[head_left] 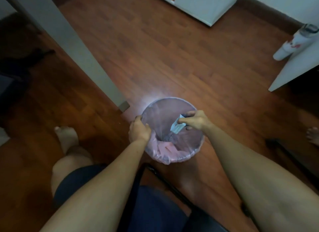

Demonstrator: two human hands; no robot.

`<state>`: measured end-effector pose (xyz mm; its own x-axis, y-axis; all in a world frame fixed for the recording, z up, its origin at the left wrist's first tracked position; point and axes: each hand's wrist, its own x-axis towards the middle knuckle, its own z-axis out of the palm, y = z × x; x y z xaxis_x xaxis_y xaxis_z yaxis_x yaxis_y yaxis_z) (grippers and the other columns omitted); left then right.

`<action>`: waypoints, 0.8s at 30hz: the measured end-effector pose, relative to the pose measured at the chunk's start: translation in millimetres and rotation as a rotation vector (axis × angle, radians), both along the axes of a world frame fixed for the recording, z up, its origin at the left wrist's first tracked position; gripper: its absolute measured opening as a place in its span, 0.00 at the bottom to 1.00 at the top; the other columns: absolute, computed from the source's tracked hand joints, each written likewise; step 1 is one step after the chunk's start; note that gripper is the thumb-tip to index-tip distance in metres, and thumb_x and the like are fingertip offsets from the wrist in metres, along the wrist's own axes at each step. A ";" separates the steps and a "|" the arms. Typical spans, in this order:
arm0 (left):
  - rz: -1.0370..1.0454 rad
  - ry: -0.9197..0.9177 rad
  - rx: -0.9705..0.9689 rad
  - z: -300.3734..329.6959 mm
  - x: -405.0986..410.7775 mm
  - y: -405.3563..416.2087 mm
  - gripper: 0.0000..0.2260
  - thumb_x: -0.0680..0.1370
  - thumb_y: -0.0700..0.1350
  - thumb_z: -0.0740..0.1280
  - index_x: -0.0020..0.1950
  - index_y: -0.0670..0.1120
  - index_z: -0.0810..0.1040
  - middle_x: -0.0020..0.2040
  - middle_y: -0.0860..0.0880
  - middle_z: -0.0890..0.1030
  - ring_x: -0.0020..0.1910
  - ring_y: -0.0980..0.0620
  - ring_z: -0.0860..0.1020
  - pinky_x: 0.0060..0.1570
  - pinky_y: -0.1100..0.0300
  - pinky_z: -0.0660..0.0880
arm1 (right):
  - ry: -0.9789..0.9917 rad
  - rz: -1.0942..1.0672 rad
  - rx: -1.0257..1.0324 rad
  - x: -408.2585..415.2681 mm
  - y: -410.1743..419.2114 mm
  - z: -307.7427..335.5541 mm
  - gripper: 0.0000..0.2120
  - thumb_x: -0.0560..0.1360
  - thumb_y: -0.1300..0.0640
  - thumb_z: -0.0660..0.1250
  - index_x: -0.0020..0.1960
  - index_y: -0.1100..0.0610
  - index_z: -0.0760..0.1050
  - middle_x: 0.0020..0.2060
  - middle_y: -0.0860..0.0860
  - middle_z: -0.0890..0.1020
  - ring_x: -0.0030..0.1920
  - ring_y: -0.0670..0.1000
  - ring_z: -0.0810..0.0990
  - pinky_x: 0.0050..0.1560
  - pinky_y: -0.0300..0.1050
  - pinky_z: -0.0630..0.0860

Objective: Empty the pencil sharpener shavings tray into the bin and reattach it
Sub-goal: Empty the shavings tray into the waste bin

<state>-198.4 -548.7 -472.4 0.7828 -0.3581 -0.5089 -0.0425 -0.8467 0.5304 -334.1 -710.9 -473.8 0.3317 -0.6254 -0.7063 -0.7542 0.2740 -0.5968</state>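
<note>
A round bin (172, 102) lined with a pink plastic bag stands on the wooden floor between my legs. My left hand (139, 130) grips the bin's left rim. My right hand (194, 119) holds the small clear shavings tray (176, 127) over the bin's opening, tilted with its lower end pointing down into the bag. Pink paper and dark bits lie at the bin's bottom (168, 146). The sharpener body is not in view.
A grey table leg (74, 46) slants down to the floor just left of the bin. A white table edge (293, 71) with a white bottle (293, 45) is at right. A white cabinet (203, 5) stands at the back. My bare foot (66, 136) rests at left.
</note>
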 end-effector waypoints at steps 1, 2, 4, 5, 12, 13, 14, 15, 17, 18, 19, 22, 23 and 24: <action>0.003 -0.016 -0.001 -2.1 -0.2 0.0 0.19 0.77 0.42 0.64 0.69 0.49 0.74 0.67 0.42 0.77 0.65 0.38 0.75 0.62 0.51 0.72 | 0.088 0.087 -0.109 4.5 -0.5 -3.8 0.19 0.66 0.52 0.77 0.54 0.59 0.85 0.44 0.55 0.86 0.44 0.51 0.83 0.45 0.47 0.83; 0.006 -0.030 -0.006 -3.1 -0.6 0.2 0.20 0.77 0.40 0.63 0.68 0.49 0.75 0.66 0.42 0.77 0.64 0.38 0.76 0.61 0.51 0.72 | 0.168 0.172 -0.211 9.1 0.4 -5.4 0.19 0.65 0.48 0.76 0.51 0.58 0.86 0.44 0.55 0.86 0.46 0.53 0.84 0.48 0.48 0.81; 0.020 -0.047 -0.026 -4.1 -2.2 0.1 0.20 0.75 0.38 0.63 0.67 0.49 0.75 0.65 0.43 0.77 0.64 0.38 0.76 0.61 0.50 0.73 | 0.278 0.317 -0.345 20.1 5.4 -5.6 0.22 0.63 0.42 0.74 0.45 0.60 0.85 0.39 0.57 0.85 0.48 0.56 0.84 0.42 0.46 0.76; 0.031 -0.053 -0.039 -5.4 -2.8 0.3 0.20 0.75 0.37 0.64 0.66 0.49 0.76 0.65 0.43 0.77 0.64 0.38 0.76 0.61 0.50 0.74 | 0.313 0.379 -0.377 26.2 7.7 -6.8 0.24 0.62 0.40 0.74 0.44 0.61 0.84 0.38 0.57 0.83 0.48 0.58 0.84 0.39 0.45 0.73; 0.059 -0.078 -0.059 -11.7 -3.7 1.9 0.19 0.76 0.37 0.63 0.66 0.51 0.76 0.64 0.44 0.77 0.63 0.39 0.77 0.61 0.49 0.74 | 0.408 0.567 -0.467 53.3 18.5 -6.0 0.32 0.66 0.40 0.76 0.59 0.63 0.78 0.58 0.61 0.81 0.61 0.60 0.79 0.53 0.49 0.75; 0.056 -0.075 -0.058 -12.0 -2.9 1.9 0.19 0.76 0.37 0.63 0.66 0.51 0.76 0.64 0.44 0.77 0.63 0.39 0.77 0.61 0.50 0.74 | 0.409 0.574 -0.473 54.7 19.0 -4.3 0.31 0.67 0.41 0.76 0.58 0.63 0.78 0.58 0.60 0.82 0.60 0.60 0.79 0.53 0.49 0.75; 0.050 -0.071 -0.055 -12.0 -2.5 1.7 0.19 0.76 0.37 0.63 0.66 0.51 0.76 0.64 0.44 0.77 0.63 0.39 0.76 0.60 0.50 0.74 | 0.412 0.578 -0.478 55.6 19.0 -2.7 0.30 0.67 0.41 0.76 0.57 0.63 0.78 0.57 0.59 0.82 0.60 0.59 0.79 0.53 0.49 0.75; 0.040 -0.067 -0.049 -11.7 -1.7 1.6 0.19 0.76 0.37 0.62 0.66 0.51 0.76 0.64 0.44 0.77 0.63 0.39 0.76 0.60 0.50 0.74 | 0.415 0.579 -0.479 56.5 19.2 -0.6 0.29 0.67 0.41 0.76 0.56 0.62 0.79 0.56 0.59 0.83 0.59 0.59 0.80 0.51 0.48 0.75; 0.018 -0.050 -0.031 -10.6 0.8 1.5 0.20 0.76 0.37 0.63 0.66 0.50 0.75 0.65 0.43 0.77 0.63 0.39 0.76 0.60 0.50 0.74 | 0.416 0.576 -0.476 58.1 19.6 3.2 0.26 0.66 0.41 0.76 0.52 0.61 0.80 0.54 0.58 0.84 0.56 0.58 0.81 0.45 0.46 0.72; 0.008 -0.037 -0.018 -9.7 2.5 1.6 0.20 0.76 0.37 0.63 0.67 0.50 0.75 0.65 0.43 0.77 0.64 0.39 0.76 0.60 0.50 0.74 | 0.417 0.575 -0.467 58.6 20.2 5.3 0.26 0.67 0.41 0.76 0.52 0.61 0.80 0.53 0.58 0.84 0.55 0.58 0.81 0.44 0.45 0.71; -0.002 -0.021 -0.003 -8.9 4.3 1.5 0.21 0.75 0.38 0.63 0.67 0.50 0.74 0.65 0.43 0.77 0.64 0.38 0.76 0.61 0.50 0.73 | 0.420 0.573 -0.459 58.9 21.0 8.4 0.26 0.67 0.41 0.76 0.52 0.61 0.80 0.53 0.58 0.84 0.55 0.58 0.81 0.43 0.45 0.70; -0.036 0.000 0.046 -0.5 8.7 0.1 0.20 0.76 0.41 0.64 0.68 0.51 0.74 0.66 0.43 0.77 0.64 0.38 0.76 0.62 0.50 0.74 | 0.411 0.545 -0.434 58.9 22.6 18.1 0.28 0.68 0.40 0.75 0.54 0.62 0.81 0.53 0.59 0.84 0.55 0.58 0.82 0.42 0.46 0.71; -0.050 -0.004 0.056 3.5 9.9 -0.5 0.19 0.77 0.42 0.64 0.68 0.51 0.75 0.66 0.43 0.78 0.64 0.38 0.76 0.62 0.49 0.75 | 0.404 0.532 -0.413 59.1 23.0 21.5 0.28 0.68 0.40 0.74 0.55 0.63 0.81 0.54 0.59 0.84 0.54 0.59 0.82 0.42 0.46 0.72; -0.064 -0.007 0.063 9.5 11.0 -0.8 0.18 0.78 0.43 0.64 0.67 0.50 0.75 0.65 0.42 0.78 0.64 0.39 0.76 0.61 0.50 0.75 | 0.394 0.520 -0.388 59.8 23.9 25.9 0.29 0.68 0.40 0.74 0.55 0.64 0.81 0.53 0.60 0.84 0.54 0.59 0.82 0.42 0.46 0.73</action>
